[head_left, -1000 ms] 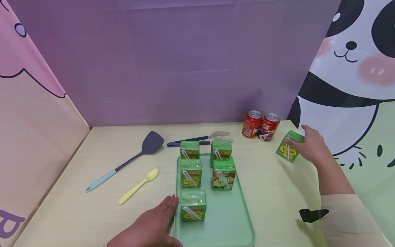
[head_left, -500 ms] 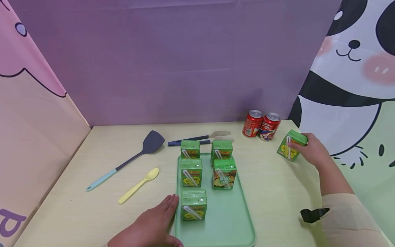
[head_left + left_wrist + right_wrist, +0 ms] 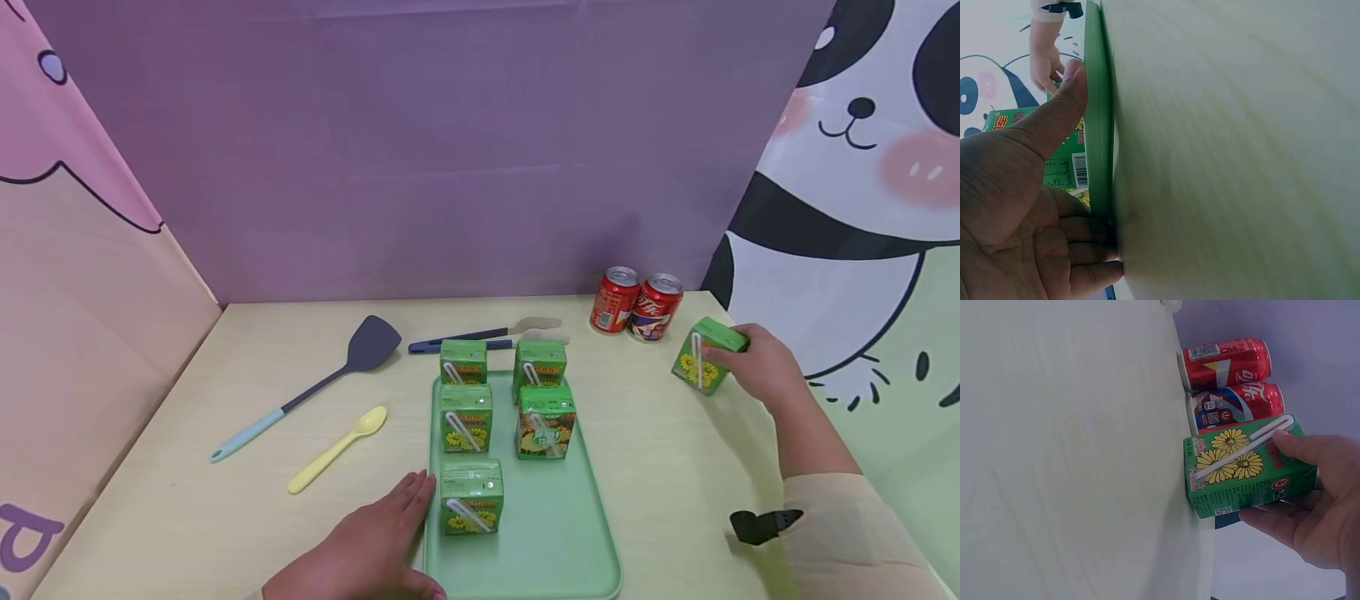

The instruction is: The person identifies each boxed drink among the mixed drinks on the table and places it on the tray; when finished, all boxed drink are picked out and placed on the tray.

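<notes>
My right hand (image 3: 763, 363) grips a green drink carton (image 3: 705, 356) by its upper right part, at the table's far right. In the right wrist view the carton (image 3: 1244, 464) shows yellow flowers and a white straw, with the thumb over the straw side and fingers against another side. Extended fingers of my left hand (image 3: 367, 546) touch the left rim of a light green tray (image 3: 558, 533). On the tray stand several similar cartons, among them a front one (image 3: 471, 498) and a brown-printed one (image 3: 545, 423). The left wrist view shows the tray's edge (image 3: 1099, 125) beside the fingers.
Two red cola cans (image 3: 615, 300) stand behind the gripped carton, near the back edge. Left of the tray lie a dark turner (image 3: 372, 344) with a light blue handle and a yellow spoon (image 3: 339, 450). Behind the tray are dark-handled tongs (image 3: 487, 342). Printed cloths surround the table.
The right hand's raised fingers have come down round the carton, and it now grips it. The carton has barely shifted. The left hand stays at the tray's rim.
</notes>
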The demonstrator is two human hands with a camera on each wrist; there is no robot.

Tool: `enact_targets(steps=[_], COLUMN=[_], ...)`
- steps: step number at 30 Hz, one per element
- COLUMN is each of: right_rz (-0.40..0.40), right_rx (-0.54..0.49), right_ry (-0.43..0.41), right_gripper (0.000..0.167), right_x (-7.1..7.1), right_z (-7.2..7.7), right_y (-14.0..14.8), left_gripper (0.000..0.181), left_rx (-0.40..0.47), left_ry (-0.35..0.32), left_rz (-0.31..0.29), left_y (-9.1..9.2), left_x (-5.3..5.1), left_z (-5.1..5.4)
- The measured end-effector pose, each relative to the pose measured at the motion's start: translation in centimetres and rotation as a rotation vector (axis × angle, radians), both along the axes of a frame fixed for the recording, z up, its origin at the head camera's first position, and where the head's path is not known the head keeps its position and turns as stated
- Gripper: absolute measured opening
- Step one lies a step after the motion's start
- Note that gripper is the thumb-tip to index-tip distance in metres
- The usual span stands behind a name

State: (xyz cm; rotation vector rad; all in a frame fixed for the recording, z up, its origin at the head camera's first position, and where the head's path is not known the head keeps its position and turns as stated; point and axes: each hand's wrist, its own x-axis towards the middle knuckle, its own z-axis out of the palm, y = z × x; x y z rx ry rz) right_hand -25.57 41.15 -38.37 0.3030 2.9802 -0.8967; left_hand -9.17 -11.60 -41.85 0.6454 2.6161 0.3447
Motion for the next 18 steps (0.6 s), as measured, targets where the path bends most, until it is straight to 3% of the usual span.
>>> enact_targets(steps=[18], right_rz=[0.172], right_rx=[0.059], right_ry=[0.022], right_gripper=[0.078], right_x=[2.6], right_z=[3.8], right_y=[-6.0], left_gripper=[0.126], left_rx=[0.008], left_ry=[0.033], left_rz=[-0.017], left_y=[-0.1], left_x=[0.2], left_z=[-0.1])
